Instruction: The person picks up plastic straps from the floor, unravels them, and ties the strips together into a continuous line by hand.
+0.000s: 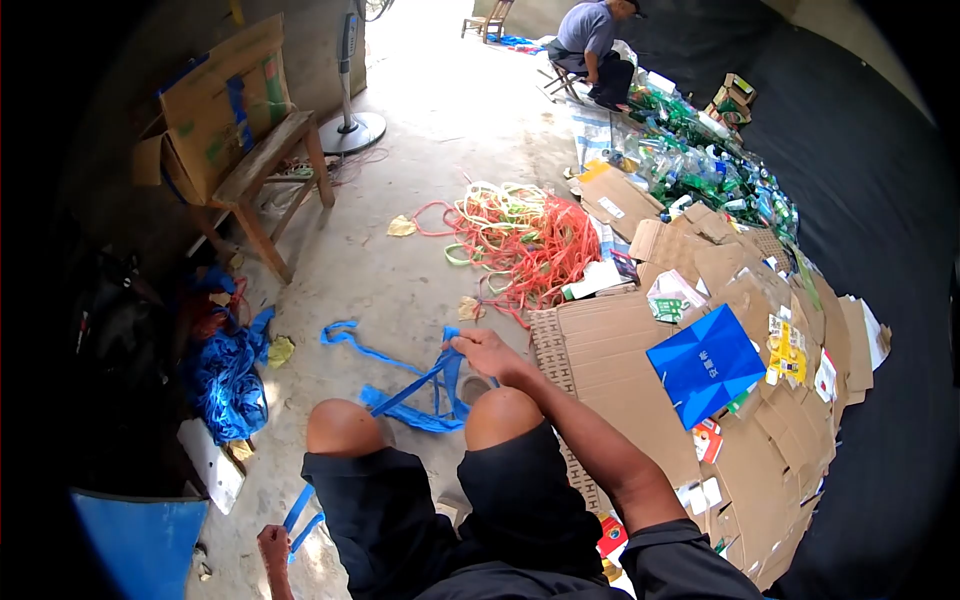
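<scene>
My right hand (486, 356) is closed around one end of a long blue plastic strip (451, 376), out in front of my knees. The strip hangs down from the fingers and loops loosely near the floor, with one part stretching off to the left. Beside my left thigh, low in the view, my left hand (273, 548) is closed on a narrow blue strip piece (299, 506). Whether both pieces are one strip is hidden by my legs.
Flattened cardboard (620, 350) with a blue paper bag (706, 366) lies at right. Ahead is a red and green strap heap (540, 240). Beyond are plastic bottles (700, 165) and a seated person (588, 45). Left stand a wooden bench (262, 165), fan (352, 130) and blue bundle (228, 385).
</scene>
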